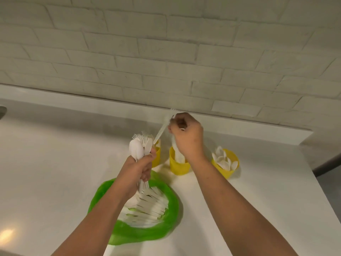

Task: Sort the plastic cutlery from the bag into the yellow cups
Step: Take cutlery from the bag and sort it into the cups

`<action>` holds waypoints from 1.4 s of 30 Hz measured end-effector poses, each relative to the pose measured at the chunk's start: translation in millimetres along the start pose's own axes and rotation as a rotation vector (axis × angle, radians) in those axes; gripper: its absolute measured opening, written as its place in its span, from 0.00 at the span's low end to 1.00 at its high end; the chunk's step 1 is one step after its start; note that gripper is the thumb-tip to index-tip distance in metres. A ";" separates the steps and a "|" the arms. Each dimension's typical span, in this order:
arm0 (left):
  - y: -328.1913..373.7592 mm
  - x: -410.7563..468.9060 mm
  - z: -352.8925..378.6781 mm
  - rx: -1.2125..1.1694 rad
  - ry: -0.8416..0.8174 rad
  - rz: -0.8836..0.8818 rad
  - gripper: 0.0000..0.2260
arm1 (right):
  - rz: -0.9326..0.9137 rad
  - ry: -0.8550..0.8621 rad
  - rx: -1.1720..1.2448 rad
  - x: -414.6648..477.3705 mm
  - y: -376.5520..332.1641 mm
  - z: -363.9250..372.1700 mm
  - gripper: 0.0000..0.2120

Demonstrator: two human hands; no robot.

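Note:
My left hand (pixel 141 168) grips a bunch of white plastic spoons and forks (pixel 141 145), heads up, above the green bag (pixel 166 228). The bag lies open on the counter with several white cutlery handles inside. My right hand (pixel 186 137) holds a white fork (pixel 163 129) tilted over the left yellow cup (pixel 156 156), which my left hand partly hides. The middle yellow cup (pixel 178 166) holds white pieces. White spoons fill the right yellow cup (pixel 226 167).
A white counter (pixel 55 163) runs along a white brick wall (pixel 166 52). Its right edge (pixel 313 172) drops off just beyond the right cup. A dark object (pixel 2 110) shows at the far left edge.

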State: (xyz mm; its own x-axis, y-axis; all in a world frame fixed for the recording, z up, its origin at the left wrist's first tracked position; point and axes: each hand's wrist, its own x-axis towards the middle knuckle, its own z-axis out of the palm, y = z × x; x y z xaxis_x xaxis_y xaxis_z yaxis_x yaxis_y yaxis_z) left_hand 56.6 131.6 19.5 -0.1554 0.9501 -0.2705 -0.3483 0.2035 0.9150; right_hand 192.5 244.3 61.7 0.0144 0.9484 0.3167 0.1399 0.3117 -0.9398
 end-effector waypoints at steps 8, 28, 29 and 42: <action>20.1 -10.8 -7.4 0.311 -0.005 0.225 0.20 | -0.194 -0.480 -0.999 -7.3 40.5 35.4 0.10; 43.0 -3.1 78.3 1.048 -0.210 1.025 0.24 | 0.076 -0.426 0.411 -69.8 -35.3 -46.2 0.07; 44.2 -2.5 80.5 1.096 -0.217 1.049 0.24 | 0.084 -0.380 0.373 -70.9 -32.2 -48.8 0.11; 72.6 10.5 137.6 0.752 -0.568 0.920 0.29 | 0.451 -0.540 0.573 -82.3 14.7 -96.5 0.10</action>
State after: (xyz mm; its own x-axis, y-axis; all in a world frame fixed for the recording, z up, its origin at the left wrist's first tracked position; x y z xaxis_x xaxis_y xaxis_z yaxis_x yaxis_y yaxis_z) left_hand 156.9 188.9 124.3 0.4141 0.7400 0.5301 0.2997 -0.6607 0.6882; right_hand 288.9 165.2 34.2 -0.5382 0.8404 -0.0642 -0.2828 -0.2518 -0.9255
